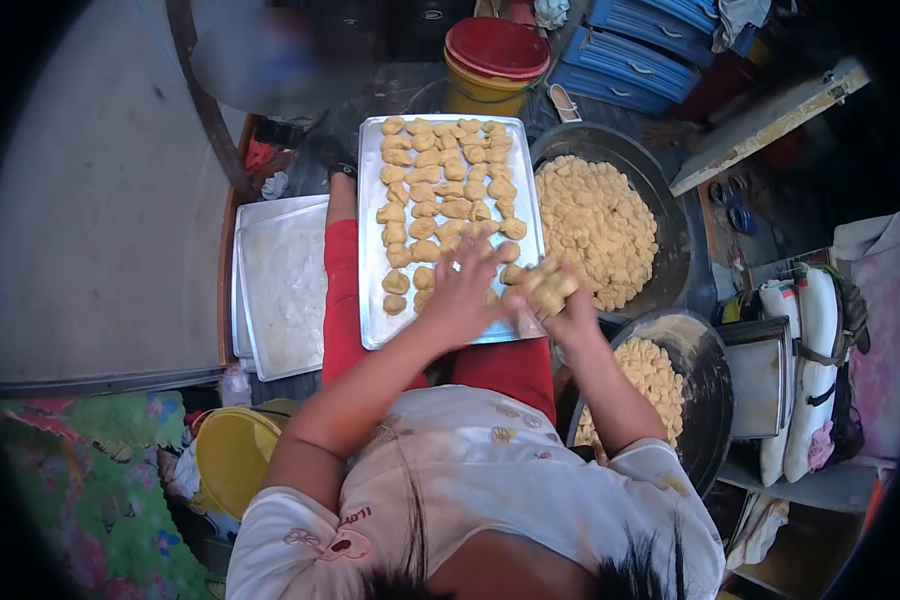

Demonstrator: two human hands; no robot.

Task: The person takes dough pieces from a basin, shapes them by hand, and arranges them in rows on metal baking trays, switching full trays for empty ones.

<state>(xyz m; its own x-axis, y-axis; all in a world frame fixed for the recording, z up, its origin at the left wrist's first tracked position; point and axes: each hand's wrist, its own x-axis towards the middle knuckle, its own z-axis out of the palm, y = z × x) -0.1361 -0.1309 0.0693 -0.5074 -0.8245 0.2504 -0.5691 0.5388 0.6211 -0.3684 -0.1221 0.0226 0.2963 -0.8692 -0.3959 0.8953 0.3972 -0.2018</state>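
A metal baking tray (pixel 370 325) rests on my lap, with rows of yellowish dough pieces (pixel 424 190) covering most of it. My left hand (pixel 460 290) is over the lower part of the tray with its fingers spread, slightly blurred, partly hiding the dough pieces beneath. At the tray's lower right, my right hand (pixel 572 318) is closed around a small clump of dough pieces (pixel 550 287). Close by on the right, a large dark basin (pixel 675 240) holds a heap of similar dough pieces (pixel 595 225).
A second dark basin (pixel 710 400) with smaller dough pieces stands by my right side. Flat metal trays (pixel 285 290) lie on the left. A yellow bucket with a red lid (pixel 497 60) stands ahead, and another yellow bucket (pixel 235 455) is at lower left. Blue drawers (pixel 625 65) are far right.
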